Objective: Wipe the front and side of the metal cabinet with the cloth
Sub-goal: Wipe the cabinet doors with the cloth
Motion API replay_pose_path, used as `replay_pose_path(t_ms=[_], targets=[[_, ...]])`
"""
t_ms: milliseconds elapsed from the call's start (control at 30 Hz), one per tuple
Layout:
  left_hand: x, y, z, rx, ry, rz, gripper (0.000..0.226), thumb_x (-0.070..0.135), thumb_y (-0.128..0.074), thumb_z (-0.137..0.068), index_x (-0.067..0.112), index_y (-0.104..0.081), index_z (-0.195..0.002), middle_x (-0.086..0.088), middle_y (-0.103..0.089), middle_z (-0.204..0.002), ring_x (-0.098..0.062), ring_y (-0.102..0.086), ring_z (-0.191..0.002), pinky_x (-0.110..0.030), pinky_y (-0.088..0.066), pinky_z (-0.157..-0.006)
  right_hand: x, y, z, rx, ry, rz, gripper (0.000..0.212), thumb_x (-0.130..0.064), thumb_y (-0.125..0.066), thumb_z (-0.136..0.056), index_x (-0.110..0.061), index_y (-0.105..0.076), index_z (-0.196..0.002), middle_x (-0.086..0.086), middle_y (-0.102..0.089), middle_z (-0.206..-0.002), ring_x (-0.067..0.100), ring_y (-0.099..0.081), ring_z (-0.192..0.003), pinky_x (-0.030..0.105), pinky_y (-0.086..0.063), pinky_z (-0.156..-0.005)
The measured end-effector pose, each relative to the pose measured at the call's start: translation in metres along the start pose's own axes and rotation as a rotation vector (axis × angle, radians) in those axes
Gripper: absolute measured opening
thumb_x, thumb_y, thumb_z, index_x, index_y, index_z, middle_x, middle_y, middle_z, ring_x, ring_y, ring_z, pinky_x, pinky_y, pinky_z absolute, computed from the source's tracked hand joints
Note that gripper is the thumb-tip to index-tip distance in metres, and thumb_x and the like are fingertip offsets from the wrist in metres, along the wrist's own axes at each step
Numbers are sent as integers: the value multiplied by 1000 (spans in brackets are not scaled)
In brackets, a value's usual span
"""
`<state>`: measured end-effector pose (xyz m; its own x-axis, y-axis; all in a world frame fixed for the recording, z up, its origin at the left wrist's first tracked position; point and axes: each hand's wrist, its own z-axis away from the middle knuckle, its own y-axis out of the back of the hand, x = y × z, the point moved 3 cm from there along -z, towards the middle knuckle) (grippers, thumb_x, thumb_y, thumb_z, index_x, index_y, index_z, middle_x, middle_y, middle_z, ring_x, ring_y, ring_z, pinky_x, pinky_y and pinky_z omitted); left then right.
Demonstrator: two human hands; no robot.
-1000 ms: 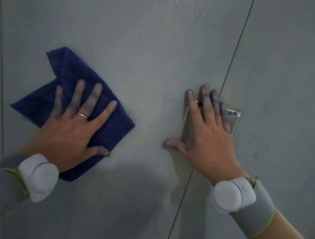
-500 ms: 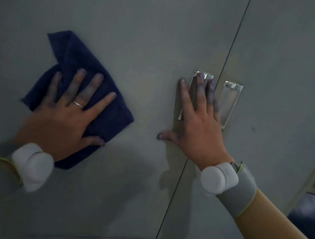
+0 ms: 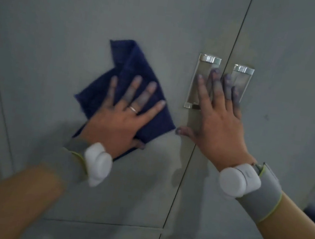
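While the left hand [image 3: 120, 118] presses flat w/ fingers spread on the cloth [image 3: 125, 86] against the cabinet [image 3: 70, 16] front, left door, the right hand [image 3: 218, 124] lies flat, open, over both handles [image 3: 204, 73].

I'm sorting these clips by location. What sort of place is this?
Hard to say; probably a storage or utility room. All that shows is a grey metal cabinet with double doors and two chrome handles, being wiped with a blue cloth. No furniture or room features are visible.

Matt grey metal cabinet [image 3: 156, 18], glossy chrome handles [image 3: 209, 59], seemingly terry cloth [image 3: 128, 62]
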<state>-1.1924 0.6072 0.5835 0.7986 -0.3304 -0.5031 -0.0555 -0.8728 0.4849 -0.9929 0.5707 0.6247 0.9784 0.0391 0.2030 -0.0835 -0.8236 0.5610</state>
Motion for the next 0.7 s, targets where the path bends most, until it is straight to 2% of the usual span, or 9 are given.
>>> replay_pose_path(t_ms=[100, 200, 367, 467, 534, 700], targets=[[28, -2, -21, 20, -55, 38, 121, 63, -75, -50, 22, -21, -150, -15, -11, -158, -40, -5, -144, -68, -2, -109, 7, -1, 5, 9, 16, 21, 116, -57, -75, -65, -14, -11, -152, 15, -9, -159, 32, -2, -146, 45, -3, -118], [24, -3, -16, 37, -64, 35, 118, 64, -72, -55, 22, -19, -151, -13, -12, -158, -37, -6, -145, -64, -4, -112, 6, 0, 5, -4, 30, 37, 116, -56, -75, -64, -14, -11, -152, 16, -11, -158, 33, -3, -146, 46, -4, -118], [-24, -3, 25, 37, 15, -13, 115, 63, -72, -56, 22, -21, -151, -12, -11, -158, -34, -6, -145, -61, -3, -114, -21, 3, -2, -29, 87, 25, 127, -57, -80, -52, -15, -12, -151, 16, -11, -158, 35, -5, -146, 48, -7, -118], [-67, -4, 69, -18, 122, -110, 109, 70, -62, -66, 23, -14, -152, -12, -6, -159, -37, -3, -145, -63, -9, -113, -47, -2, -4, -33, 148, -7, 129, -58, -81, -50, -16, -13, -151, 15, -11, -158, 34, -6, -145, 46, -3, -118], [-85, -4, 87, -65, 154, -140, 109, 71, -57, -67, 22, -10, -152, -14, -2, -159, -39, 0, -145, -63, -7, -113, -57, -7, -6, -28, 154, -27, 128, -57, -81, -50, -17, -13, -151, 16, -10, -158, 33, -5, -146, 44, -2, -118], [-73, -2, 80, -129, 179, -122, 124, 64, -75, -55, 19, -10, -151, -18, 2, -157, -45, 6, -142, -70, -3, -108, -51, -10, -2, 2, 165, -37, 126, -54, -82, -51, -17, -15, -151, 15, -12, -158, 33, -8, -145, 44, -3, -117]])
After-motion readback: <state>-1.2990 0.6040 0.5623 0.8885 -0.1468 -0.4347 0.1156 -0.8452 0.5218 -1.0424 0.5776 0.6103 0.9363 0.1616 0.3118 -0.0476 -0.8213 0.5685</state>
